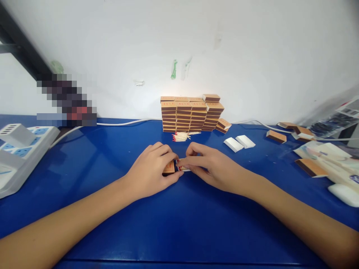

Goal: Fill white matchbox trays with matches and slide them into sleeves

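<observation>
Fingers of my left hand (151, 170) wrap round an orange-brown matchbox sleeve (169, 169) on the blue table. Just right of it lies a small white matchbox tray (185, 169) with red-tipped matches in it. My right hand (217, 168) has its thumb and fingertips closed on this tray, which stands a narrow gap apart from the sleeve. Whether the right fingertips also press on the matches is hidden. Beyond both hands is a loose pile of matches (181, 137), heads mostly to the left. Behind that rises a stack of matchboxes (183, 116).
Two white trays (233, 144) lie right of the pile. Several loose matchboxes (276, 136) are scattered farther right, near a plastic packet (336, 158). At the left edge is a power strip (33, 157) with plugs. White cables (120, 123) run along the wall.
</observation>
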Tool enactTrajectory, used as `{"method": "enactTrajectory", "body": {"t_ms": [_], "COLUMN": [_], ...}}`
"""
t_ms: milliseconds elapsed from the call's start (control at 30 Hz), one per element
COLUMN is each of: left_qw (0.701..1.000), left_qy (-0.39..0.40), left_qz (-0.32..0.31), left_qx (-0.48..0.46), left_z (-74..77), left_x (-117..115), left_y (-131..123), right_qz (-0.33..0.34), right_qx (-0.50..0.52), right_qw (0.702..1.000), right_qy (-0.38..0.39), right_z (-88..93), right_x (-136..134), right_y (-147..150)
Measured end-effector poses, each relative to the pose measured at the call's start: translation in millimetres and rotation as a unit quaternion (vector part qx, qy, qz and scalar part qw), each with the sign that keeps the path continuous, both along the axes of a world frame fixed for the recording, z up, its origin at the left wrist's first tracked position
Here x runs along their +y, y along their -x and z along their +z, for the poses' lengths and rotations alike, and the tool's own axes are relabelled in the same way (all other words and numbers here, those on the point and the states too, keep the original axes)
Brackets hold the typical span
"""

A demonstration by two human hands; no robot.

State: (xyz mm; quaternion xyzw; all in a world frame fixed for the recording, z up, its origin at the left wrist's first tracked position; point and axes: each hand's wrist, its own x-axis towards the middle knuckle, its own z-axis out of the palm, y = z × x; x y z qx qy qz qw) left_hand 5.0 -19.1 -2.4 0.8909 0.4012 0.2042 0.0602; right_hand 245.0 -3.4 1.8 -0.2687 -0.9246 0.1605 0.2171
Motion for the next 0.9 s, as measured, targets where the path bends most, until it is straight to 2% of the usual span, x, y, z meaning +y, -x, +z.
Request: {"method": "enactTrajectory", "body": {"t_ms": [200,400,667,900], "left_qw": [1.000,1.000,1.000,1.000], "left_qy": [-0.005,0.000,0.002,-0.001], "left_qz": [0.001,0.004,-0.002,0.000], "left_qx": [0.001,0.002,-0.001,0.000], "left_z": [-0.9,-2.2,-1.7,-2.1], "left_x": [1,1,1,2], "left_y": [0,1,0,1], "right_qz": [-0.024,-0.067,-0.075,-0.108], "right_qx": [0.025,-0.010,0.000,-0.010], "right_qw": [0.999,0.998,0.997,0.994], "right_qy": [0.020,0.017,0.028,0.022], "right_z": [0.0,2.0,-1.5,0.6], "right_x": [3,5,2,9], "right_y": [-3,-8,-4,-11]}}
